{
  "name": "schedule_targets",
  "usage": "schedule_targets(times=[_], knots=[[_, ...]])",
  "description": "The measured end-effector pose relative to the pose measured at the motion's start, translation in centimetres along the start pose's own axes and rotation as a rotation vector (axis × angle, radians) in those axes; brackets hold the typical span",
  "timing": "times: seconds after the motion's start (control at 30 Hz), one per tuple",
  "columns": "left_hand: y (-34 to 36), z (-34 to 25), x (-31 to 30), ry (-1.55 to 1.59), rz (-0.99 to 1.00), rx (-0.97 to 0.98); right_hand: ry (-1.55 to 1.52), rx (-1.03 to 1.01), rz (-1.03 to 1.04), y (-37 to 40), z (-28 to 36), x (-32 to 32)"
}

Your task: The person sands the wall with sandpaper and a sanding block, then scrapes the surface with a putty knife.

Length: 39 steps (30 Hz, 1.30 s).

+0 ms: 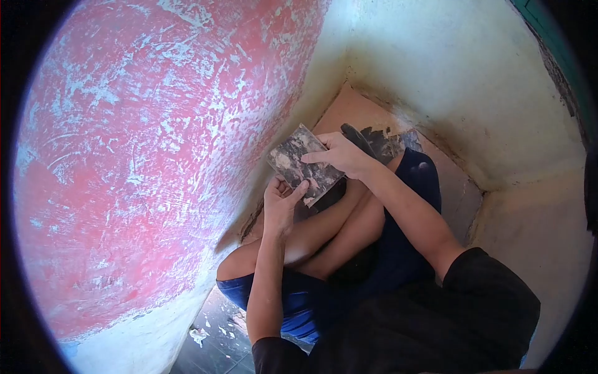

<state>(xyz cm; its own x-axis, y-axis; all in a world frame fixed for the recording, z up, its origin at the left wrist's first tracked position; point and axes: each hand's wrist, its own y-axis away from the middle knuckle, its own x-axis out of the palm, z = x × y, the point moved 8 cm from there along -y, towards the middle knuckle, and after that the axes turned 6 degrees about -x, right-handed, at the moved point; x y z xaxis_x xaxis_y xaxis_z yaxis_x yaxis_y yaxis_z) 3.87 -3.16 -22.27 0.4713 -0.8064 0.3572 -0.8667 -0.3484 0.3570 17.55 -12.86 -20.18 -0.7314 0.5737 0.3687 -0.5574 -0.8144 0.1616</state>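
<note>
A dark, flat rectangular piece [291, 153], which looks like worn sandpaper, is held in front of my crossed legs, close to the wall. Pale and pinkish residue is caked over its face. My left hand [281, 202] grips the lower left edge, thumb on top and fingers curled beneath. Along the upper right side, my right hand [342, 156] is closed on the piece, with thumb and a finger lying across its face. The underside cannot be seen.
A scraped pink and white wall [149, 156] rises close on the left. A pale wall [455, 68] meets it at the far corner. Beyond my right hand lie a black rounded object [357, 138] and dark flaky scraps [386, 143]. Paint flakes [199, 335] litter the dark floor.
</note>
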Motion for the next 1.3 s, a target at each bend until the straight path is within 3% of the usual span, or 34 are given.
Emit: schedule_targets(times=[0.1, 0.17, 0.23, 0.5, 0.73, 0.87, 1.17, 1.3], knots=[[-0.1, 0.7, -0.6, -0.016, -0.023, -0.023, 0.073, -0.013, -0.009, -0.3, -0.8, -0.5], [-0.6, 1.7, -1.3, -0.058, -0.070, -0.163, 0.127, -0.036, -0.021, -0.1, -0.9, -0.7], [-0.9, 1.0, -0.3, -0.007, -0.042, -0.117, 0.372, -0.043, 0.077, 0.1, 0.1, 0.0], [-0.5, 1.2, 0.0, -0.014, 0.035, -0.106, -0.034, 0.028, 0.139, 0.1, -0.9, 1.8], [-0.9, -0.2, -1.7, -0.189, -0.077, -0.022, -0.268, 0.103, 0.142, 0.1, -0.7, 1.7], [-0.6, -0.9, -1.8, -0.193, -0.048, 0.016, -0.172, 0.056, 0.173, 1.0, 0.9, 2.7], [0.1, -2.2, -0.9, 0.042, 0.024, 0.009, -0.302, -0.013, 0.308, 1.2, 1.6, 3.8], [0.3, -2.3, -1.6, 0.025, -0.009, 0.017, -0.257, 0.026, 0.212, 1.2, 0.9, 3.7]])
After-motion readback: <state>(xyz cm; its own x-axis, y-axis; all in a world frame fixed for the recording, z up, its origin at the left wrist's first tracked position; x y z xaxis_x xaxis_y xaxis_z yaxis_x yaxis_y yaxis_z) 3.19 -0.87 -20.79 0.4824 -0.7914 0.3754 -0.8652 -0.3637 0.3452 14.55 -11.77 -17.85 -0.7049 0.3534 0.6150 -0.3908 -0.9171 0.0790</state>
